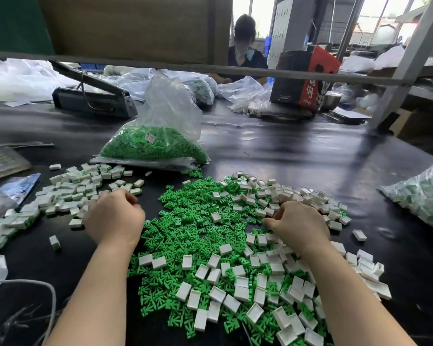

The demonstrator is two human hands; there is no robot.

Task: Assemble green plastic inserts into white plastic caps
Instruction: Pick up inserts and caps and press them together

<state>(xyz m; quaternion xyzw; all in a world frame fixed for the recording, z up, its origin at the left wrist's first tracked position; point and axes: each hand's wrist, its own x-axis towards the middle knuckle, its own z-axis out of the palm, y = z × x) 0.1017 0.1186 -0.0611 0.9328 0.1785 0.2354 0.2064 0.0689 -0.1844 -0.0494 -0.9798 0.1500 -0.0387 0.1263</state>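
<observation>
A spread of loose green plastic inserts (185, 221) covers the black table in front of me, mixed with several white plastic caps (238, 288). More white caps (285, 196) lie heaped at the right rear of the spread. To the left lies a pile of assembled caps with green inside (80, 191). My left hand (113, 216) hovers at that pile's right edge, fingers curled under; what it holds is hidden. My right hand (300, 226) rests on the white caps, fingers bent down into them; its fingertips are hidden.
A clear bag of green inserts (155, 143) stands behind the spread. Another bag of assembled parts (425, 196) lies at the right edge. A grey sealer machine (93, 98), a red-black box (303, 78) and a seated person (245, 53) are at the far side. A cable (48, 295) runs front left.
</observation>
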